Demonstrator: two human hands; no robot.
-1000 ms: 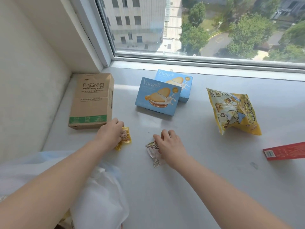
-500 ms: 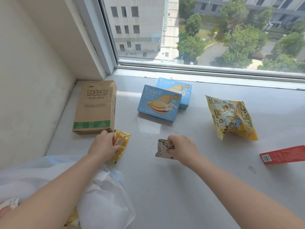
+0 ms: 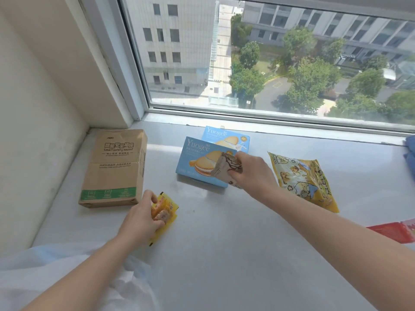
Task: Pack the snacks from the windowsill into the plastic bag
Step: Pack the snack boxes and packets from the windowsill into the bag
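Note:
My left hand (image 3: 141, 221) grips a small yellow snack packet (image 3: 165, 212) just above the windowsill (image 3: 224, 254), in front of the brown box. My right hand (image 3: 251, 173) holds a small white packet with brown swirls (image 3: 226, 168), lifted over the nearer of two blue Yuogee biscuit boxes (image 3: 195, 162). The second blue box (image 3: 224, 136) lies behind it. A yellow cartoon snack bag (image 3: 303, 178) rests to the right. The white plastic bag (image 3: 67, 272) lies crumpled at the lower left under my left forearm.
A brown cardboard socket box (image 3: 114, 169) stands by the left wall. A red packet (image 3: 395, 232) pokes in at the right edge, and something blue (image 3: 409, 151) sits at the far right. The window frame (image 3: 269, 117) borders the sill at the back.
My right hand lifted the white swirl packet off the sill and carried it up over the blue box. My left hand picked up the yellow packet. The camera tilted upward.

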